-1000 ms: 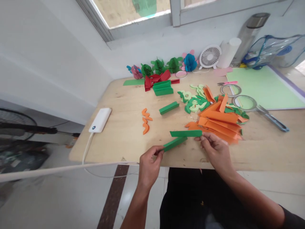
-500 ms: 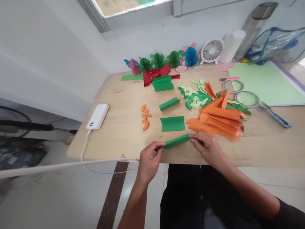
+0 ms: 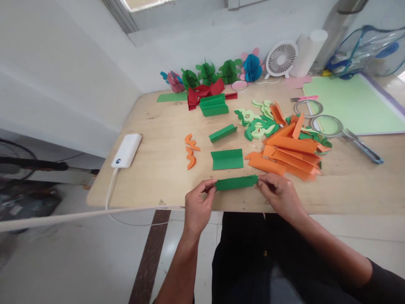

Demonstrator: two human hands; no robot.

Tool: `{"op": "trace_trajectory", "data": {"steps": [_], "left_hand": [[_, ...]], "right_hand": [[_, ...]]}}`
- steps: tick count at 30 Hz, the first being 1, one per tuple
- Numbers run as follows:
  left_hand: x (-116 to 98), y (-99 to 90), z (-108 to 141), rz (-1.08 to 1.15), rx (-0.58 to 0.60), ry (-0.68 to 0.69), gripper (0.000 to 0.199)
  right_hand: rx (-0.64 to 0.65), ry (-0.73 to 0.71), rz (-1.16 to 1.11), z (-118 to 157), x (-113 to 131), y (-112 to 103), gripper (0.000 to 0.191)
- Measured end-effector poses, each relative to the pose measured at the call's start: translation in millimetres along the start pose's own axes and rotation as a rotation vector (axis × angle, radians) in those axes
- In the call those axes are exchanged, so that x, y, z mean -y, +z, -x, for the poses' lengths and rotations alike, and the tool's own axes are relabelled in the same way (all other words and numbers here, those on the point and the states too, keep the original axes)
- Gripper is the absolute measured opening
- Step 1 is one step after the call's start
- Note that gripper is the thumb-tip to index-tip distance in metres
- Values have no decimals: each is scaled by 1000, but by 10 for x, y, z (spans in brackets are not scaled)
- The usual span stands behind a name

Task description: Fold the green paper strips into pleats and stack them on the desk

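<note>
A folded green paper strip (image 3: 237, 183) is held level above the table's front edge. My left hand (image 3: 200, 204) pinches its left end between thumb and fingers. At the right end, the thumb and fingertips of my right hand (image 3: 281, 195) are closed on it. Just behind the strip lies a creased green paper (image 3: 227, 159), and farther back a narrower folded green piece (image 3: 223, 133). A stack of folded green paper (image 3: 214, 105) rests near red folded paper (image 3: 217, 87). Orange folded papers (image 3: 292, 145) are heaped to the right, and small orange cut-outs (image 3: 191, 156) lie to the left.
Green cut-out pieces (image 3: 259, 126) lie beside the orange heap. Scissors (image 3: 363, 145), tape rolls (image 3: 309, 108) and a light green sheet (image 3: 354, 101) are at the right. A white fan (image 3: 281, 59) stands at the back, a white power bank (image 3: 127, 150) at the left.
The green strip has turned to lie more level, with its broad face showing. My right hand has shifted slightly right. The whole view has shifted a little.
</note>
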State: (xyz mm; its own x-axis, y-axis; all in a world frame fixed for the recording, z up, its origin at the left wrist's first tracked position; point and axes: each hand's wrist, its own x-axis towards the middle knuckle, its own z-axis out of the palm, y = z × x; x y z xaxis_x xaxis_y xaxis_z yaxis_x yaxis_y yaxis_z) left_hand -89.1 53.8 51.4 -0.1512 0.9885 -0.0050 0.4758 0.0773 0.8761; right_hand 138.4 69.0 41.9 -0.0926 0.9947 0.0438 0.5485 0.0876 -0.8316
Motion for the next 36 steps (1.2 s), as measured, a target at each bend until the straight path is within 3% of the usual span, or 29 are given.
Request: {"op": "trace_trajectory", "data": {"steps": [5,12,24,31,36], "left_hand": [[4,-11,17,12,-22,-7,22],[145,-52,-16,35,-252,-48,27],[272,-58,-40,189,-273,-103,32],[321,-39,-53,202,-427,-29,30],[339,-29,-34,180,-467,1,29]], "right_hand": [[-77,42,7,4,-3,-24,25],[-227,156,-22,0,-9,-46,26],[-211,196,-34,15,-8,-134,34],[-247,113,17,53,-76,-145,36],[-209,-183,147,131,-113,-189,28]]}}
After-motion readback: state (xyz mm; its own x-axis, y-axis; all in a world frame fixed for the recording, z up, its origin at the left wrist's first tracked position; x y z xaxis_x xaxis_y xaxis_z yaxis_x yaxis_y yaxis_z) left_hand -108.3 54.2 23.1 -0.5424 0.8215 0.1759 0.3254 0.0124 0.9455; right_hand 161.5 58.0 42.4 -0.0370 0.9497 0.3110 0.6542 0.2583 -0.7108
